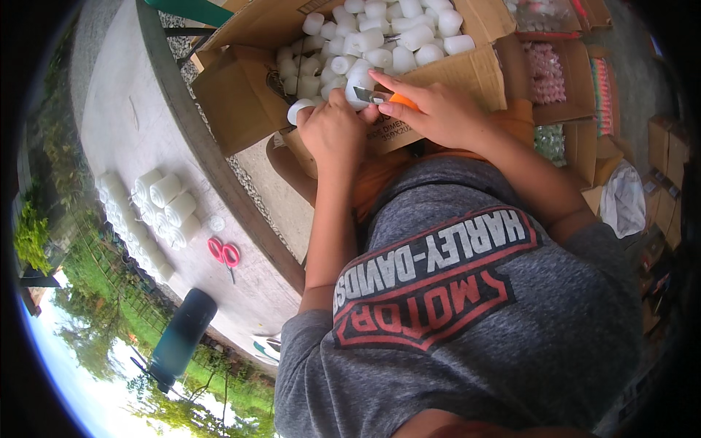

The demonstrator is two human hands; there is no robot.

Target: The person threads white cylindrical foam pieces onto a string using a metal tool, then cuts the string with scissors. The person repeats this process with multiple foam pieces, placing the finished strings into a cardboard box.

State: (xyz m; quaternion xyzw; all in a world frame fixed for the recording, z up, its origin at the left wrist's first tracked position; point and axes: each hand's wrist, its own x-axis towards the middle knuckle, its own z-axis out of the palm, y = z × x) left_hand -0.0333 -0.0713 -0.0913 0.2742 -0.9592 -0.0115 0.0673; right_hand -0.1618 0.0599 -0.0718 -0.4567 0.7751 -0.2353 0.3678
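My right hand [442, 113] is closed round an orange-handled cutter [401, 101] with its index finger stretched forward. The cutter's metal blade lies against a short white candle [359, 79]. My left hand [332, 131] is closed at that candle's lower side, its fingers gripping it. Another white piece [299, 111] shows beside my left fingers; whether they hold it too I cannot tell. Both hands are above the near edge of an open cardboard box [237, 95] filled with many similar white candles [380, 57].
On the grey table [139, 73] at the left stand rows of white candles [165, 190], red-handled scissors [224, 252] and a dark teal bottle [182, 336]. At the right are cardboard boxes with pink pieces [542, 71] and a white plastic bag [623, 198].
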